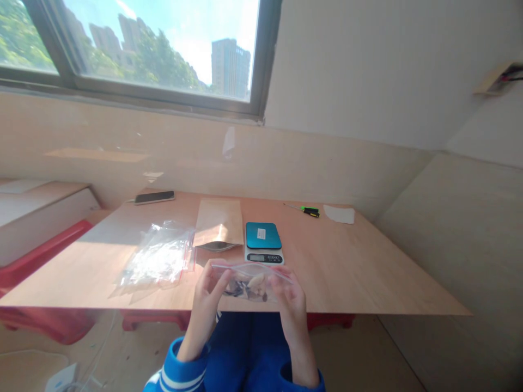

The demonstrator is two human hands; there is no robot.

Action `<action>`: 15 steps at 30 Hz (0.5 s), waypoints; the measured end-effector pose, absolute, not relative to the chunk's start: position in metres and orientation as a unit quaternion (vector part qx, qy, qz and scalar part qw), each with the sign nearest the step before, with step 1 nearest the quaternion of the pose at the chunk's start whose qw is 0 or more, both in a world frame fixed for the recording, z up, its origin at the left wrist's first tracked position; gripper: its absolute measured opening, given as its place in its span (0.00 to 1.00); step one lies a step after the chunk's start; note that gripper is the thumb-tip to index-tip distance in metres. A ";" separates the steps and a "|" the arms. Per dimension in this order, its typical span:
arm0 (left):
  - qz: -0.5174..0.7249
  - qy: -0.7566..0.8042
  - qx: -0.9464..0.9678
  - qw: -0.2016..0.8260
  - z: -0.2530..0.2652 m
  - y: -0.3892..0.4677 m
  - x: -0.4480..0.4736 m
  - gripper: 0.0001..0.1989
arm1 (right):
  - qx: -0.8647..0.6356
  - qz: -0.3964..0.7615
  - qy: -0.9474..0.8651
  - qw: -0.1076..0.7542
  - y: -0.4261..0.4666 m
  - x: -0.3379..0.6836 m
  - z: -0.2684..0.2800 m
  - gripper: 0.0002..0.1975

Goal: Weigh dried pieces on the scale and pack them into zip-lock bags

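Observation:
A clear zip bag (247, 290) with a reddish seal line hangs between my two hands at the table's front edge. Dark and pale pieces lie inside it; their kind is too small to tell. My left hand (210, 286) pinches the bag's upper left corner, thumb toward the seal. At the upper right corner, the fingers of my right hand (291, 291) are closed on the same bag. Just beyond the bag stands a kitchen scale (263, 242) with a teal top and a small display. A brown paper pouch (218, 223) lies left of the scale, its mouth facing me, slightly parted.
A pile of clear zip bags (157, 256) lies on the wooden table (347, 272) at left. Toward the back are a phone (154, 197), screwdrivers (309, 211) and a white paper scrap (339, 214). Red stools (49, 324) stand below and beside the table.

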State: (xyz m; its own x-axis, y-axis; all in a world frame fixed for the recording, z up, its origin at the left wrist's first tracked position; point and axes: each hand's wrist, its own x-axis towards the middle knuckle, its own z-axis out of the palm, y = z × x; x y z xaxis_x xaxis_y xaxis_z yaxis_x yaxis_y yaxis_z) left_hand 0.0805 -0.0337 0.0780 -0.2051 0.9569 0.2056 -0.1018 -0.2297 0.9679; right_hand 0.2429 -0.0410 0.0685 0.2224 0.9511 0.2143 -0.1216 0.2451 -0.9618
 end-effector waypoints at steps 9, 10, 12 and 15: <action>0.592 0.456 0.501 0.437 0.073 -0.030 0.072 0.11 | -0.465 0.382 -0.485 0.634 -0.039 0.245 0.066 0.10; 0.592 0.458 0.501 0.434 0.074 -0.030 0.071 0.11 | -0.466 0.370 -0.492 0.635 -0.039 0.246 0.066 0.10; 0.590 0.464 0.509 0.421 0.077 -0.030 0.071 0.10 | -0.467 0.343 -0.511 0.635 -0.038 0.248 0.066 0.08; 0.590 0.472 0.530 0.385 0.081 -0.029 0.071 0.10 | -0.473 0.303 -0.533 0.633 -0.037 0.250 0.065 0.07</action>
State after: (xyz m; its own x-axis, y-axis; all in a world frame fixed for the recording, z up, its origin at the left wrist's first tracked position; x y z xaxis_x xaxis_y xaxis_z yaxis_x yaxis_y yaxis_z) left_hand 0.0713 -0.0288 0.0811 -0.1410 0.9550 0.2609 0.0461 -0.2569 0.9653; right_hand 0.2496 -0.0371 0.0653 0.2490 0.8872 0.3884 0.1196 0.3698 -0.9214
